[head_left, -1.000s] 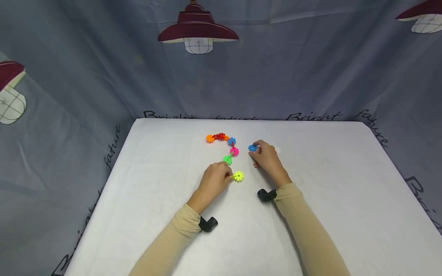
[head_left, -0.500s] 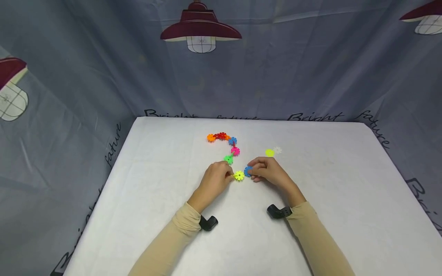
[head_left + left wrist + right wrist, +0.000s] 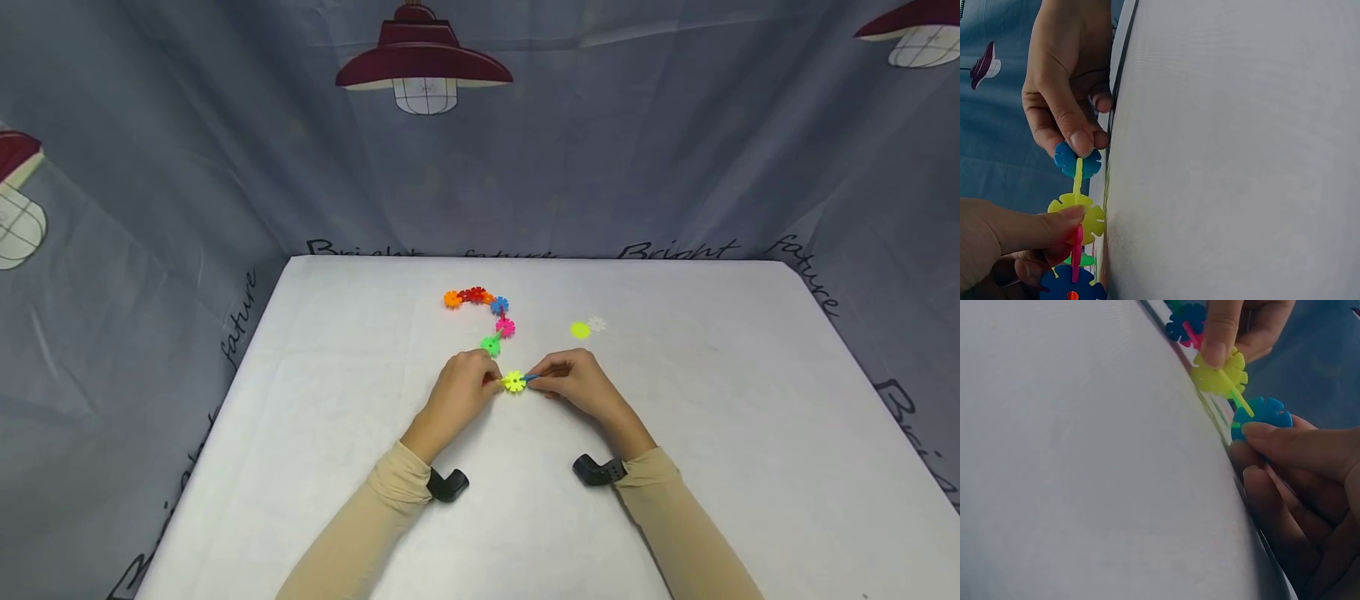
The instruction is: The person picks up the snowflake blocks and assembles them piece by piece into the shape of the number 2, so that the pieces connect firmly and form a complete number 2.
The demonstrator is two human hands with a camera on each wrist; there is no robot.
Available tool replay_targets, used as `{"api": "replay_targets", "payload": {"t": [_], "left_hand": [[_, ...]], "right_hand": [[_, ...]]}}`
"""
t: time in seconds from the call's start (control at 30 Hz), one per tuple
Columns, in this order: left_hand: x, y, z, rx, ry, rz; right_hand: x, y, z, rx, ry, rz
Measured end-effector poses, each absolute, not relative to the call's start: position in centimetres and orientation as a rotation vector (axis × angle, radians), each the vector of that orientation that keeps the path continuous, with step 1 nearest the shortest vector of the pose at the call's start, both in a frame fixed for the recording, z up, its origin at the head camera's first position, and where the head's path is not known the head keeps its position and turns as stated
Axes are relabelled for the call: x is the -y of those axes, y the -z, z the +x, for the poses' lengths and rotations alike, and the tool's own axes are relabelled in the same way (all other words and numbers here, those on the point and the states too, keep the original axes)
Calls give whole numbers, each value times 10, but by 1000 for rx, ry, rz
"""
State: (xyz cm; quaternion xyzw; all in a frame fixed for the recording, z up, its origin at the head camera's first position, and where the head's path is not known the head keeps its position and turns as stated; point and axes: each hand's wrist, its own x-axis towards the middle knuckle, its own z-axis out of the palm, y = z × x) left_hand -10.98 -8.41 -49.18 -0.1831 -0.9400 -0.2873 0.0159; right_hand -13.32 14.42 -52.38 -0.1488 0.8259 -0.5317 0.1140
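Observation:
My left hand [image 3: 467,387] pinches a yellow snowflake disc [image 3: 1094,225] between thumb and fingers. Slotted to it is a second yellow disc [image 3: 514,382], face-up in the head view and edge-on in both wrist views. On its far side my right hand [image 3: 581,379] pinches a blue snowflake disc [image 3: 1270,414], whose edge meets that second yellow disc. Past the left thumb, the left wrist view shows a pink disc [image 3: 1077,253] edge-on and a dark blue disc [image 3: 1089,290]. The left fingers hide part of this chain.
Beyond the left hand a linked chain curves away on the white table [image 3: 360,375]: green disc [image 3: 491,345], pink, blue, red and an orange disc [image 3: 452,299] at its end. Right of it lie a loose yellow disc [image 3: 581,331] and a white disc [image 3: 597,323]. Grey printed curtains surround the table.
My right hand has brought the blue disc toward me from the loose discs to the yellow disc, and turned it from face-up to edge-on. The left hand has kept its place.

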Motion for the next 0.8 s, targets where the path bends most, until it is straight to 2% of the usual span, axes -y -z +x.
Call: {"api": "replay_targets", "payload": {"t": [0.8], "left_hand": [[86,493,-112,2926,931,-562]], "right_hand": [[-149,521,-136,-2395,1555,-462]]}}
